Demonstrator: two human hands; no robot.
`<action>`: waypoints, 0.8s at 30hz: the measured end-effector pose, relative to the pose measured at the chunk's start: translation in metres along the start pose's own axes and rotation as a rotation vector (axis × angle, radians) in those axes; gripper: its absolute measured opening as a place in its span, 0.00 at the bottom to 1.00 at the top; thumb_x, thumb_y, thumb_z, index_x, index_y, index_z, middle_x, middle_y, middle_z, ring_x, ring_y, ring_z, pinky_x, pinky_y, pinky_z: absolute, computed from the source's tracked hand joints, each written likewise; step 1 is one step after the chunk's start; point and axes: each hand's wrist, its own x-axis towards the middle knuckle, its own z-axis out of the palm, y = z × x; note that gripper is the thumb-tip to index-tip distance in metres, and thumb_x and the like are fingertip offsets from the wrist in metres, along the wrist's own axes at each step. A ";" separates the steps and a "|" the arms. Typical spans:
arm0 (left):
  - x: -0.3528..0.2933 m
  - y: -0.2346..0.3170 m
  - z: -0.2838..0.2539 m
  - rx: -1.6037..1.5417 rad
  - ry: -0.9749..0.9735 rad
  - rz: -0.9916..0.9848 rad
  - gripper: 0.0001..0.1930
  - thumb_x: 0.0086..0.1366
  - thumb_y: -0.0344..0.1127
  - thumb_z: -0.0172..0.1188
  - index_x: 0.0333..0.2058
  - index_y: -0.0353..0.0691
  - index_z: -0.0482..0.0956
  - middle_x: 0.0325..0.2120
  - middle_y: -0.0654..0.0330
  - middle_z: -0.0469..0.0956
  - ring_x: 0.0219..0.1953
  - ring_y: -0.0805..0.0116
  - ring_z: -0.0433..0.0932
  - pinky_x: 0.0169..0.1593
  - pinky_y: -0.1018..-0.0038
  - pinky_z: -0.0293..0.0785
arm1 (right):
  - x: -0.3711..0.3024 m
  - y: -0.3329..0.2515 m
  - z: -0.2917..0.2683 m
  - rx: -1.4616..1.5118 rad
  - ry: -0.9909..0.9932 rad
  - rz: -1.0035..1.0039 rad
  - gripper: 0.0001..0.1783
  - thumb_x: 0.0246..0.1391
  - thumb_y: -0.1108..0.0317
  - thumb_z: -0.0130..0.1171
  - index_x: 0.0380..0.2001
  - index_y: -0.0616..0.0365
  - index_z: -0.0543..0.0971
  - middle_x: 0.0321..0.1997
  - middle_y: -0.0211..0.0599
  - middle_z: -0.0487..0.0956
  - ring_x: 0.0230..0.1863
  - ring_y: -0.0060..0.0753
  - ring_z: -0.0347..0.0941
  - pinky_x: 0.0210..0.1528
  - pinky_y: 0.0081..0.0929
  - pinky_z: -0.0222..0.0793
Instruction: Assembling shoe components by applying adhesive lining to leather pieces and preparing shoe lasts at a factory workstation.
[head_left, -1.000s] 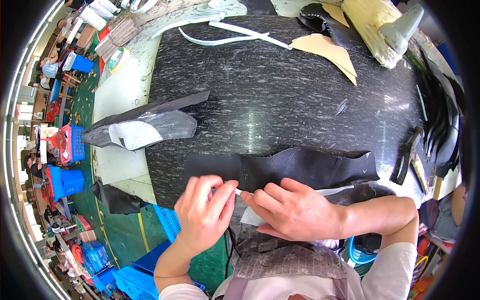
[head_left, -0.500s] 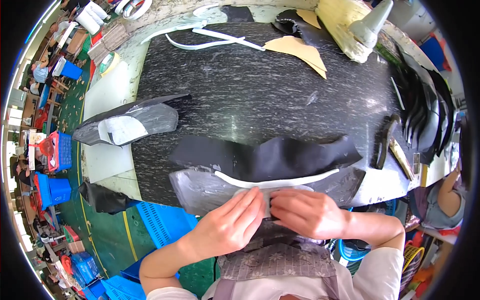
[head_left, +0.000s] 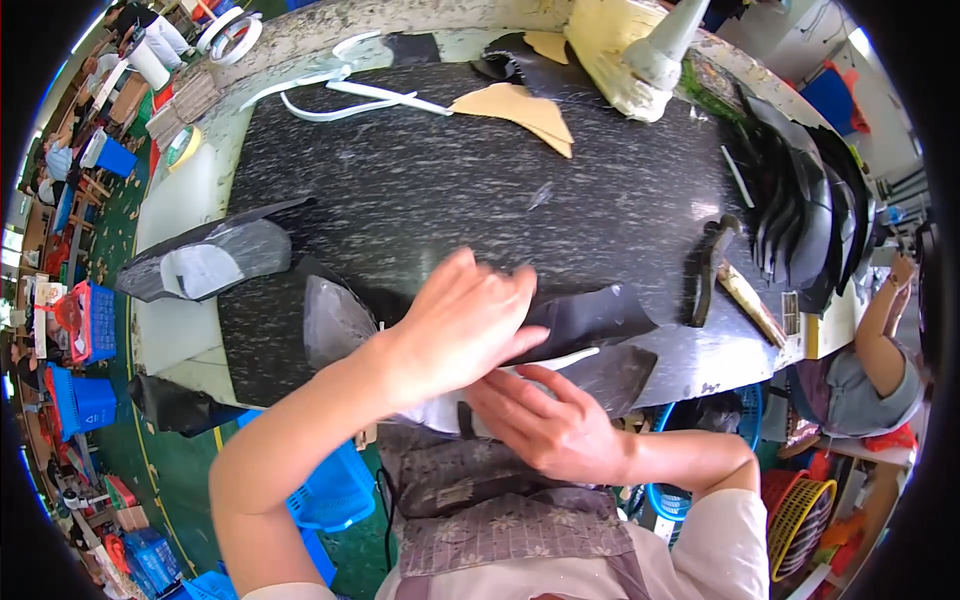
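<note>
The left hand [head_left: 465,325] lies flat, fingers spread, pinning the black leather piece [head_left: 590,318] at the desk's [head_left: 450,180] near edge, while the right hand [head_left: 550,425], fingers loosely extended, presses its white strip [head_left: 560,360] (apparently smoothing it down).

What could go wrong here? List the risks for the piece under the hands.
The black cut piece lies at the near edge of the dark worktable, partly overhanging, so it may slip off toward the lap. The white strip under the left hand and right hand could shift or crease while pressed. The hammer sits close by; a sweeping arm might knock it.
</note>
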 end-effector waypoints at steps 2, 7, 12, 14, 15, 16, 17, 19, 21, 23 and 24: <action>-0.010 0.022 -0.011 -0.090 -0.086 0.036 0.10 0.51 0.39 0.61 0.26 0.41 0.73 0.26 0.61 0.78 0.30 0.58 0.77 0.39 0.64 0.70 | -0.009 0.001 0.002 0.029 -0.001 0.014 0.20 0.44 0.64 0.53 0.41 0.60 0.80 0.47 0.35 0.76 0.53 0.31 0.70 0.55 0.32 0.66; -0.033 0.060 0.036 0.151 0.440 0.243 0.08 0.50 0.32 0.59 0.28 0.35 0.74 0.33 0.51 0.78 0.35 0.58 0.76 0.37 0.64 0.74 | -0.029 0.003 0.016 0.199 -0.061 0.083 0.11 0.43 0.59 0.56 0.28 0.50 0.81 0.30 0.27 0.77 0.44 0.26 0.73 0.42 0.25 0.68; -0.026 0.070 0.042 -0.256 0.514 -0.121 0.09 0.57 0.27 0.60 0.37 0.34 0.76 0.29 0.54 0.78 0.30 0.56 0.76 0.34 0.65 0.72 | -0.060 0.030 -0.006 0.112 0.250 -0.006 0.21 0.37 0.68 0.59 0.40 0.61 0.81 0.48 0.36 0.78 0.50 0.34 0.73 0.51 0.27 0.68; -0.021 0.074 0.041 -0.169 0.504 -0.178 0.17 0.57 0.29 0.62 0.47 0.35 0.76 0.28 0.57 0.78 0.28 0.60 0.76 0.33 0.66 0.71 | -0.082 0.040 -0.018 0.049 0.229 0.114 0.21 0.41 0.69 0.62 0.43 0.60 0.81 0.53 0.35 0.77 0.50 0.32 0.73 0.50 0.25 0.69; -0.020 0.076 0.040 -0.174 0.497 -0.174 0.17 0.57 0.29 0.62 0.47 0.35 0.76 0.28 0.57 0.78 0.28 0.60 0.76 0.33 0.66 0.71 | -0.083 0.040 -0.016 0.051 0.225 0.122 0.21 0.41 0.69 0.62 0.43 0.60 0.81 0.53 0.35 0.77 0.50 0.32 0.73 0.50 0.25 0.69; -0.018 0.078 0.039 -0.127 0.468 -0.177 0.19 0.57 0.29 0.62 0.48 0.35 0.75 0.28 0.58 0.78 0.28 0.62 0.75 0.32 0.67 0.70 | -0.083 0.040 -0.014 0.031 0.221 0.174 0.21 0.43 0.68 0.63 0.44 0.59 0.80 0.53 0.34 0.77 0.51 0.31 0.72 0.50 0.25 0.69; -0.017 0.079 0.039 -0.078 0.439 -0.181 0.20 0.57 0.29 0.63 0.50 0.35 0.75 0.28 0.59 0.78 0.28 0.63 0.75 0.32 0.68 0.70 | -0.084 0.041 -0.012 0.011 0.217 0.224 0.20 0.45 0.67 0.64 0.45 0.58 0.80 0.54 0.33 0.77 0.51 0.29 0.72 0.49 0.25 0.69; -0.016 0.077 0.040 -0.057 0.423 -0.143 0.22 0.55 0.28 0.63 0.50 0.34 0.75 0.30 0.59 0.79 0.28 0.64 0.75 0.32 0.68 0.70 | -0.081 0.040 -0.012 -0.001 0.201 0.246 0.21 0.47 0.65 0.64 0.46 0.57 0.80 0.55 0.31 0.76 0.51 0.28 0.72 0.49 0.24 0.69; -0.019 0.075 0.040 -0.033 0.411 -0.109 0.23 0.53 0.28 0.63 0.50 0.33 0.75 0.32 0.59 0.80 0.29 0.64 0.76 0.32 0.68 0.70 | -0.080 0.039 -0.013 0.030 0.152 0.302 0.20 0.46 0.66 0.65 0.45 0.56 0.80 0.53 0.32 0.77 0.51 0.31 0.73 0.50 0.29 0.69; -0.031 0.074 0.038 -0.013 0.435 0.034 0.22 0.54 0.30 0.58 0.50 0.32 0.75 0.38 0.59 0.81 0.36 0.71 0.76 0.33 0.78 0.68 | -0.090 0.041 -0.013 0.099 0.111 0.320 0.20 0.45 0.67 0.65 0.45 0.55 0.80 0.52 0.32 0.77 0.52 0.33 0.73 0.50 0.32 0.69; -0.033 0.078 0.044 0.074 0.451 0.110 0.20 0.56 0.29 0.55 0.49 0.30 0.76 0.43 0.54 0.80 0.42 0.66 0.76 0.36 0.80 0.69 | -0.093 0.040 -0.014 0.170 0.070 0.330 0.20 0.44 0.67 0.66 0.44 0.54 0.80 0.51 0.33 0.77 0.52 0.35 0.73 0.51 0.35 0.70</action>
